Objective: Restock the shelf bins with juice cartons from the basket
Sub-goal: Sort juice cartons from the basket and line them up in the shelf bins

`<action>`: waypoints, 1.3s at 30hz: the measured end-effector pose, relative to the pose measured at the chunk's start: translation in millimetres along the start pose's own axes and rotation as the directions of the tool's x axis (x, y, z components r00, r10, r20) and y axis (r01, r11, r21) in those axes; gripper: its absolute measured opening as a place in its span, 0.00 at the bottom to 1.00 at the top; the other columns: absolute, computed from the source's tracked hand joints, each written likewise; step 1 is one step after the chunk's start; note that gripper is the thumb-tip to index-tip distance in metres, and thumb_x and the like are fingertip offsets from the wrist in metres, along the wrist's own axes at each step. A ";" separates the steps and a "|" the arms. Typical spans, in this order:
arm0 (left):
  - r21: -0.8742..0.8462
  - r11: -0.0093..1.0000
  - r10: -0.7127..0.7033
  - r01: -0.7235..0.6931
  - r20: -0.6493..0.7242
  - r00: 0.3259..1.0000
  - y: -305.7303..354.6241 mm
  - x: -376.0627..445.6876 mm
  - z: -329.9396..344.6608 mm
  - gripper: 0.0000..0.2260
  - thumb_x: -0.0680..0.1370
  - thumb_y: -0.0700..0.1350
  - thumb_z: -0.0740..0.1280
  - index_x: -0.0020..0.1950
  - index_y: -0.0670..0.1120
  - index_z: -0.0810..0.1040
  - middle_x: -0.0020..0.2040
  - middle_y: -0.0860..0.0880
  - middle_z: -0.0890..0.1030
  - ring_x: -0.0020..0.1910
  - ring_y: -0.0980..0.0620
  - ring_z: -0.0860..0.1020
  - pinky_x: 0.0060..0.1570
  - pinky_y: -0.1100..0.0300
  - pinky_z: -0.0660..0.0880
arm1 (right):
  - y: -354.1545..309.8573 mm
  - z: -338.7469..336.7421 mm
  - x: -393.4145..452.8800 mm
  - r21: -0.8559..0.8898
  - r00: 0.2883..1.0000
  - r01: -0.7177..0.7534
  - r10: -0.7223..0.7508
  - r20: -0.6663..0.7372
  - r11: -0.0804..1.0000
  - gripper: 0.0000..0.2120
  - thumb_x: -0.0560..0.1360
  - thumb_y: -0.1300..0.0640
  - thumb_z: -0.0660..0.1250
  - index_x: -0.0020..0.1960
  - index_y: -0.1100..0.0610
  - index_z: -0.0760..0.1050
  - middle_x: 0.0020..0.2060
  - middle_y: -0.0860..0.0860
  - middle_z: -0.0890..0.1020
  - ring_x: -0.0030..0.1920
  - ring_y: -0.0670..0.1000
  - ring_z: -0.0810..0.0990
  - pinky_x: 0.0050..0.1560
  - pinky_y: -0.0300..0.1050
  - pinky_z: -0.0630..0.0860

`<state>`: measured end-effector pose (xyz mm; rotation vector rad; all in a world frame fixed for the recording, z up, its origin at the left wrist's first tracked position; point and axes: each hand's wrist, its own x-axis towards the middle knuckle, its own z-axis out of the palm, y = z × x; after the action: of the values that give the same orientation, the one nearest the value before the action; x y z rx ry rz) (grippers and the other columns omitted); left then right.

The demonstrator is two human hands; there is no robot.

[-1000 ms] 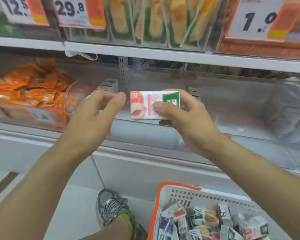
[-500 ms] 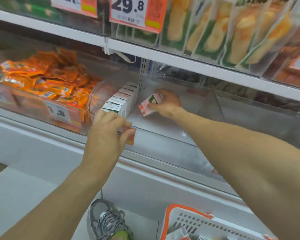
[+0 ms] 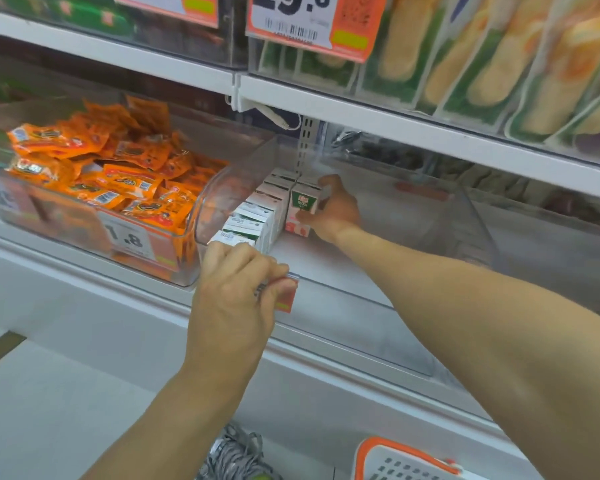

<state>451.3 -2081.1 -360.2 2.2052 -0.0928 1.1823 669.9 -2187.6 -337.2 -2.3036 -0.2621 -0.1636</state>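
A juice carton (image 3: 300,213) is held upright in the closed fingers of the right hand (image 3: 336,211), deep inside the clear bin (image 3: 361,306), just beside a row of cartons (image 3: 257,216) lined along the bin's left wall. The front rim of the bin is gripped by the left hand (image 3: 234,289), its fingers curled shut over the edge by a small red tag (image 3: 286,296). Only a corner of the orange-rimmed basket (image 3: 388,459) is seen on the floor below, and a neighbouring bin of orange packets (image 3: 118,174) stands to the left.

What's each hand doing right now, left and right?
Left hand: closed on the front edge of the clear bin.
Right hand: closed on a juice carton, standing upright beside the carton row.
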 end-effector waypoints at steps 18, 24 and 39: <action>0.105 0.992 -0.069 0.064 0.045 0.997 16.1 -4.0 -1.4 0.08 0.70 0.37 0.77 0.45 0.44 0.80 0.43 0.52 0.78 0.49 0.49 0.69 0.45 0.59 0.70 | -36.9 -81.6 -79.8 0.182 0.990 -0.124 0.110 0.085 0.975 0.20 0.66 0.64 0.78 0.54 0.56 0.75 0.45 0.52 0.81 0.44 0.54 0.84 0.44 0.48 0.84; -0.064 0.997 -0.040 0.045 0.070 0.997 76.6 -36.2 -3.2 0.11 0.74 0.32 0.67 0.53 0.43 0.78 0.47 0.50 0.78 0.48 0.52 0.74 0.50 0.62 0.69 | -8.5 -163.3 -235.8 0.307 0.954 -0.076 -0.021 0.300 0.949 0.08 0.71 0.68 0.74 0.46 0.61 0.78 0.34 0.58 0.82 0.33 0.53 0.82 0.32 0.45 0.79; 0.172 0.956 -0.154 0.239 0.984 -0.093 166.4 -282.8 69.9 0.21 0.77 0.51 0.70 0.68 0.48 0.72 0.64 0.51 0.75 0.64 0.51 0.74 0.59 0.59 0.72 | 271.3 -176.3 -470.7 -0.078 0.710 -0.472 0.431 0.557 0.878 0.10 0.76 0.53 0.70 0.56 0.51 0.76 0.43 0.46 0.79 0.39 0.45 0.79 0.47 0.45 0.79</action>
<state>277.2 -2316.1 -524.6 2.3742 -0.3810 -0.9437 272.0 -2561.6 -504.5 -2.2188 0.0215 0.7815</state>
